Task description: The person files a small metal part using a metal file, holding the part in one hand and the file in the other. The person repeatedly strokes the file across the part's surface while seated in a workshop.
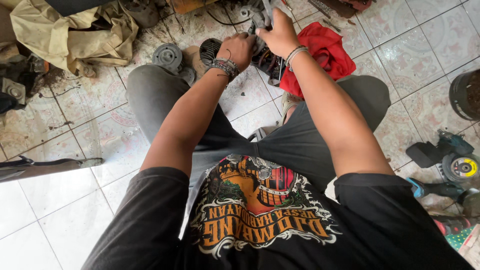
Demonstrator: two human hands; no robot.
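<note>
Head view is being aimed down at a person sitting on a tiled floor (60,220), both arms being stretched forward over bent knees. A dark motor assembly (262,52) with wires is being worked on just beyond the knees, at the top middle of the picture. It is being gripped by the left hand (239,49), whose fingers are being curled around a round black ribbed part (210,49) at its left side. The right hand (279,35) is being pressed onto the grey metal top of the assembly, its fingers clenched on that metal piece. A red cloth (327,50) is being left bunched on the floor, touching the assembly on its right.

No filled container is being shown; a dark round bucket-like thing (465,95) is being cut off by the right edge, and its contents cannot be told. A grey pulley (167,56) is lying left of the hands, a beige cloth (70,32) is heaped at the upper left, and an angle grinder (450,157) is lying at the right. The pale patterned tiles are being shown stained and dusty.
</note>
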